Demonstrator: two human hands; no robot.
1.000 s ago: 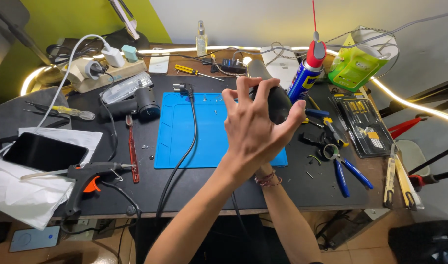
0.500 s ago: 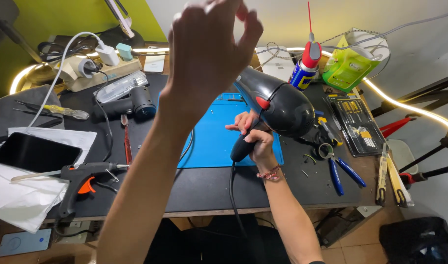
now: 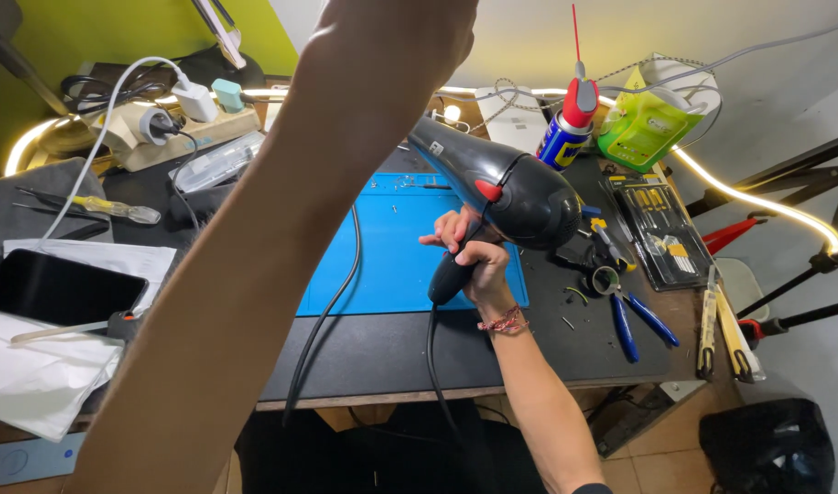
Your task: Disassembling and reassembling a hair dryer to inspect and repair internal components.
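My right hand (image 3: 474, 261) has its fingers wrapped around the handle of the black hair dryer (image 3: 506, 192), held mid-frame over the blue mat (image 3: 391, 256) on the counter (image 3: 373, 352). My left hand rises out of the frame's top; I cannot tell its fingers.

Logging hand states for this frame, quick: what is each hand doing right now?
Left hand: raised toward the camera, mostly out of frame; open or closed cannot be told.
Right hand: closed around the handle of the black hair dryer.
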